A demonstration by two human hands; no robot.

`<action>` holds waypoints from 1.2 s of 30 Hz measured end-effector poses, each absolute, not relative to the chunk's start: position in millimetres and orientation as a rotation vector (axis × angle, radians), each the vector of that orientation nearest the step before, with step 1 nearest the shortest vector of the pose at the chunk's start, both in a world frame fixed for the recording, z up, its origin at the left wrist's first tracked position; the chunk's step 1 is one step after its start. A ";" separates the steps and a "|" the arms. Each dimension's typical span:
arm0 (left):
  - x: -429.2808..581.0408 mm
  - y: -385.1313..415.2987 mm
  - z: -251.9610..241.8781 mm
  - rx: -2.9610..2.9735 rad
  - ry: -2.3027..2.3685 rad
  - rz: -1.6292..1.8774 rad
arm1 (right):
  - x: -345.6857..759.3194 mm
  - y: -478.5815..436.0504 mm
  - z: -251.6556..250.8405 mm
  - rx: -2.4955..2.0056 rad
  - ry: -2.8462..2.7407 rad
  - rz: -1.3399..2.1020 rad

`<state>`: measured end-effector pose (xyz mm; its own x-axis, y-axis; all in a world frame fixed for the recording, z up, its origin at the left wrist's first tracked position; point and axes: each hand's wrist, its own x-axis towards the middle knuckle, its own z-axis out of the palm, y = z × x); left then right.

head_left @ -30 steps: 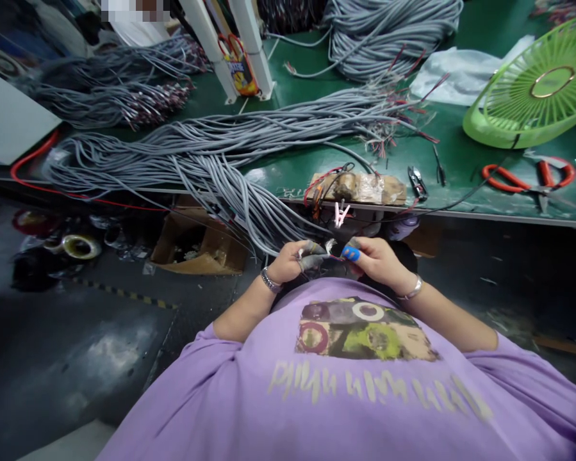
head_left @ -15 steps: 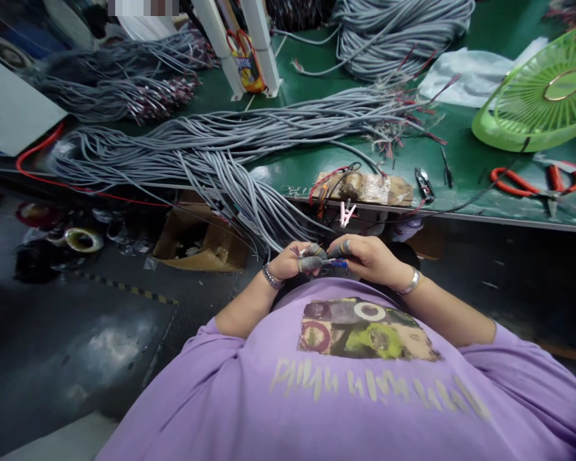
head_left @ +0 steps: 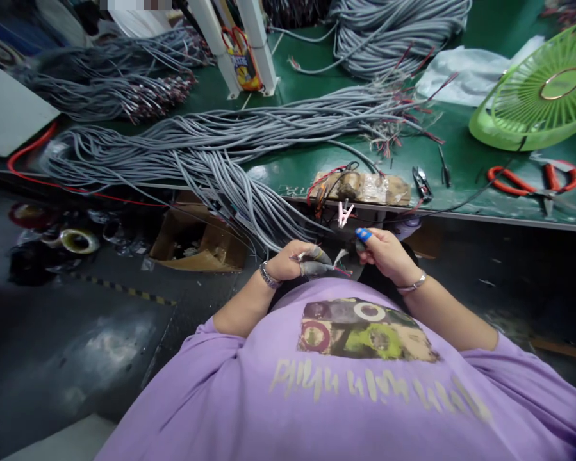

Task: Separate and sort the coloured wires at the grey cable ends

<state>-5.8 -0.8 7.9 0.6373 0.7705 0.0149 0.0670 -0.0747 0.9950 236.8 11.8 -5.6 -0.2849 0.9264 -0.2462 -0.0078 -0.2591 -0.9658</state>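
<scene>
Jutting from left grip (head_left: 298, 261) — wires (head_left: 344, 272), splayed

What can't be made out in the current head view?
All in the head view:
Right hand: whether it holds anything; the hand itself hides the inside of its grip.
Wires in the left hand: exact count, too small; the hand covers the gripped part.
Green fan: right side, cut off by the picture's right edge.
Cardboard box: contents, too dark and small.

The cables (head_left: 259, 125) are grey, the tabletop (head_left: 503, 210) green, the fan (head_left: 537, 84) lime, the clip (head_left: 344, 216) pink.
</scene>
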 end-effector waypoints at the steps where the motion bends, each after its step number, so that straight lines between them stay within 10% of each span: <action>1: -6.7 -0.7 5.3 1.547 0.744 0.697 | 238.7 9.2 -2.8 -1.214 -1.284 1.710; 11: -0.9 2.1 1.4 1.666 0.769 0.719 | 219.4 -10.9 13.5 -1.057 -1.481 2.165; 24: -9.4 3.1 -2.9 1.306 0.833 0.833 | 229.2 -2.1 16.5 -0.783 -2.180 0.507; 36: -8.7 4.5 5.9 1.395 0.798 0.710 | 231.6 20.4 4.1 -1.083 -1.347 1.464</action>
